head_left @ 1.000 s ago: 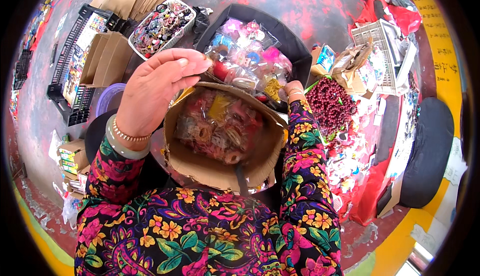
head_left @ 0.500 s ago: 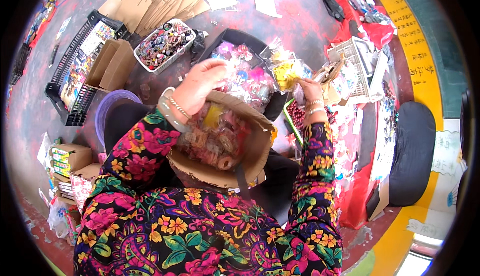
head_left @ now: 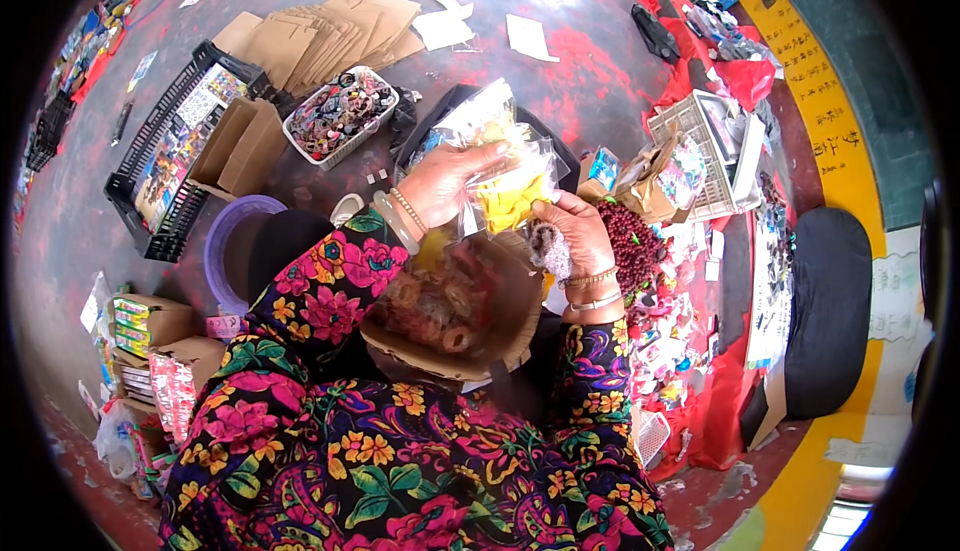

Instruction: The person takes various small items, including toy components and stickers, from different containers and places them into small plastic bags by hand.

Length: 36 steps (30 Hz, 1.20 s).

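Note:
Clear plastic bags with bright yellow soft pieces (head_left: pixel 508 201) are between my hands, over the far rim of a cardboard box (head_left: pixel 515 336) at my lap. My left hand (head_left: pixel 440 186) is closed, its thumb pressed on the bags' left side. My right hand (head_left: pixel 583 241) pinches their lower right corner. A fuzzy greyish-mauve piece (head_left: pixel 548 251) hangs at the right hand's fingers; whether it is gripped too is unclear. Inside the box lie bagged pinkish and beige ring-shaped pieces (head_left: pixel 440 301). Behind the bags, a black bin (head_left: pixel 566 156) is mostly hidden.
Left stand a purple tub (head_left: pixel 218 251), a brown carton (head_left: pixel 240 146) and a black crate (head_left: pixel 140 221). A white basket of hair ties (head_left: pixel 340 116) sits farther off, near flattened cardboard (head_left: pixel 330 36). Dark red beads (head_left: pixel 628 251) and a cream crate (head_left: pixel 690 131) are at right.
My right hand has brought the yellow bags left and nearer, over the box's rim. My left hand has moved right and closed on them. The view has shifted slightly.

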Tool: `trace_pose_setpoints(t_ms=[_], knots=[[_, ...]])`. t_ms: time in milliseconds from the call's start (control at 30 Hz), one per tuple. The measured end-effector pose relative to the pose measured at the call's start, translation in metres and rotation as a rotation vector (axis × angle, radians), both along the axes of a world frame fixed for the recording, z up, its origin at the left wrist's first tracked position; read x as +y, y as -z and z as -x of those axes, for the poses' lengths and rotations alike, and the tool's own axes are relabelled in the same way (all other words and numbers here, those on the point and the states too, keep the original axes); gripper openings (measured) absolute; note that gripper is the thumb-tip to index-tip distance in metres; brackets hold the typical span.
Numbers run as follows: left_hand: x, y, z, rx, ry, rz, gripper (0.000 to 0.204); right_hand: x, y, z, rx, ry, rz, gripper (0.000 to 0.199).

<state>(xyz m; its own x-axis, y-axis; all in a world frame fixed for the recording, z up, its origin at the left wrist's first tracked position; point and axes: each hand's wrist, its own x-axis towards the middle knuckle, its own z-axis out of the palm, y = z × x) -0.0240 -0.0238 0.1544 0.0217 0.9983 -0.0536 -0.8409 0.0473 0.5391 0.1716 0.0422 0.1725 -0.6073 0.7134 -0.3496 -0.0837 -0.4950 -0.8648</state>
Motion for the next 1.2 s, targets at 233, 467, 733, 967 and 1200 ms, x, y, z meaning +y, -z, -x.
trace_pose_setpoints(t_ms=[233,467,733,967,1200], knots=[[-0.003,-0.008,0.019,0.032,-0.245,0.057,0.029,0.016,-0.003,-0.014,0.157,0.099,0.075,0.016],[0.001,0.009,-0.002,0.152,-0.235,0.038,0.031,0.011,-0.008,0.003,0.15,0.044,0.116,0.019],[-0.001,-0.007,-0.015,0.066,-0.14,0.014,0.038,0.003,0.009,0.022,-0.066,0.115,-0.052,0.019],[0.002,0.001,-0.009,-0.031,-0.222,0.083,0.032,0.006,-0.016,0.014,-0.07,0.191,-0.148,0.021],[0.001,0.006,-0.024,0.021,-0.228,0.09,0.028,0.0,-0.022,0.015,0.18,0.541,-0.62,0.032]])
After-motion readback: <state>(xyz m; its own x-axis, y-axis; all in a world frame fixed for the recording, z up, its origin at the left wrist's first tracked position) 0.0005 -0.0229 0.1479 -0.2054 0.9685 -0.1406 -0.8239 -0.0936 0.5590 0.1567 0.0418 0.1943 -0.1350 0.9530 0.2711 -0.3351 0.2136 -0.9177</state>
